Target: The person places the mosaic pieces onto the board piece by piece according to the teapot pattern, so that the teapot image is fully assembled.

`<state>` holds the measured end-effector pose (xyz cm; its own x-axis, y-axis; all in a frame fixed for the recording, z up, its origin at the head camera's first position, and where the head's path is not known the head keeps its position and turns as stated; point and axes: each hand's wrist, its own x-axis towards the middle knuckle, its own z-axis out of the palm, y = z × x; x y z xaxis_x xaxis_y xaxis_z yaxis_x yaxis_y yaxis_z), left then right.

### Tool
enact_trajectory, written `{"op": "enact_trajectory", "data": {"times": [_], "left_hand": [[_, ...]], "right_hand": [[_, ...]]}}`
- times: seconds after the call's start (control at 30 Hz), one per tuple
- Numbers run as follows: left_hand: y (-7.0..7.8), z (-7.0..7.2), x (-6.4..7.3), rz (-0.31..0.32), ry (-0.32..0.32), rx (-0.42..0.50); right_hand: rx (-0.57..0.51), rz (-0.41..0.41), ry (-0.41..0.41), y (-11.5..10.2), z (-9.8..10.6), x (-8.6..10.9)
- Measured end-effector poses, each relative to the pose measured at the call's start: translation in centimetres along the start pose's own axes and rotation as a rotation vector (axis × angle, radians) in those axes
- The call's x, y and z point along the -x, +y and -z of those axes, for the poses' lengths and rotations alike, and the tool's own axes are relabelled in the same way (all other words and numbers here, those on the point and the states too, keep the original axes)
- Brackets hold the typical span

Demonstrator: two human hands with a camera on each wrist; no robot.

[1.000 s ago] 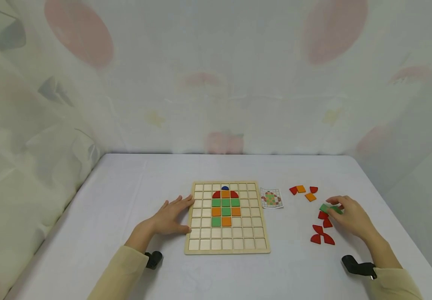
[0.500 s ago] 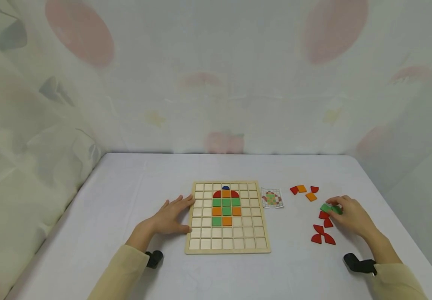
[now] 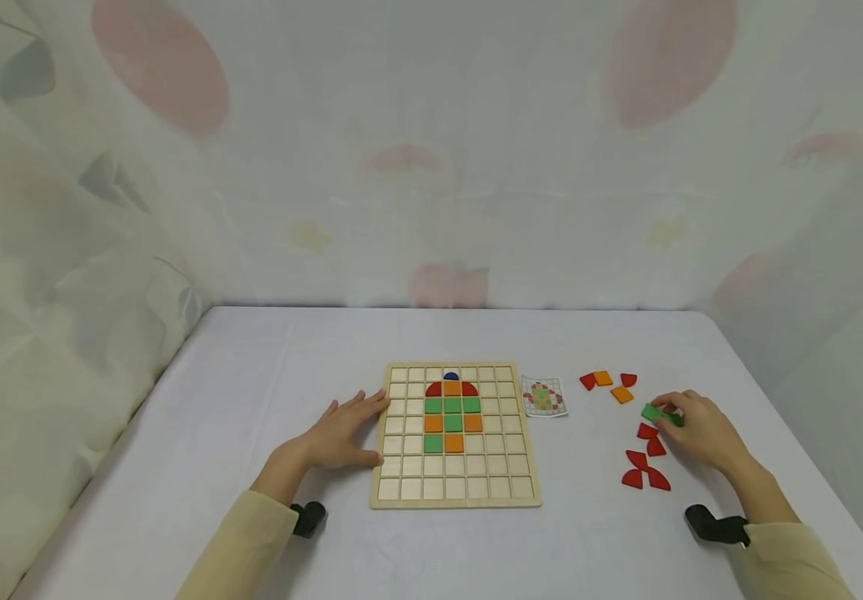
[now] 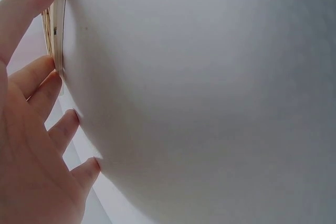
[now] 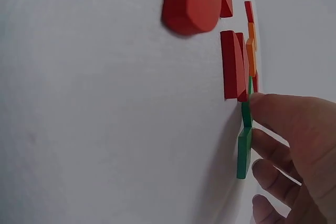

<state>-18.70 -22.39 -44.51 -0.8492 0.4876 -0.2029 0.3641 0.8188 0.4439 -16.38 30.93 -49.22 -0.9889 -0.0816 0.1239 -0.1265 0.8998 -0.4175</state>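
Right hand (image 3: 704, 432) looks like it's pinching a green square tile (image 3: 650, 412) between thumb and index finger, out on the right side of the table (image 3: 581, 533), well apart from the wooden grid board (image 3: 454, 503). Biggest risk imo: a second green tile (image 3: 675, 419) sits partly under the same hand, so a sloppy lift could drag it along or flip it. There's also a red quarter-circle (image 3: 646, 431) just beside, easy to knock. Left hand (image 3: 340, 433) isn't gripping anything, just spread fingers with some tips and the thumb on the board's left edge; a shove there could shift the board and maybe jostle the orange square (image 3: 454, 443) and the rest of the pattern. As for what I can't see: the right fingers cover chunks of the green, so I can't count the tiles there or say how firm the pinch is. The pattern card (image 3: 543, 397) is too small to read cell by cell, and the left wrist view is mostly tabletop with the board cut off.
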Motion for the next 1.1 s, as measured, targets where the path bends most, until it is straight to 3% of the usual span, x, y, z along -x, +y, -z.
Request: {"op": "enact_trajectory", "data": {"times": [0.6, 0.9, 1.1], "left_hand": [[0.1, 0.0, 0.1, 0.003, 0.0, 0.003], [0.0, 0.0, 0.0, 0.002, 0.0, 0.003], [0.1, 0.0, 0.0, 0.005, -0.001, 0.002]], "right_hand": [[-0.024, -0.004, 0.017, -0.1, -0.5, -0.2], [-0.059, 0.066, 0.022, -3.4, 0.3, -0.2], [-0.076, 0.108, 0.009, -5.6, -0.2, -0.3]]}}
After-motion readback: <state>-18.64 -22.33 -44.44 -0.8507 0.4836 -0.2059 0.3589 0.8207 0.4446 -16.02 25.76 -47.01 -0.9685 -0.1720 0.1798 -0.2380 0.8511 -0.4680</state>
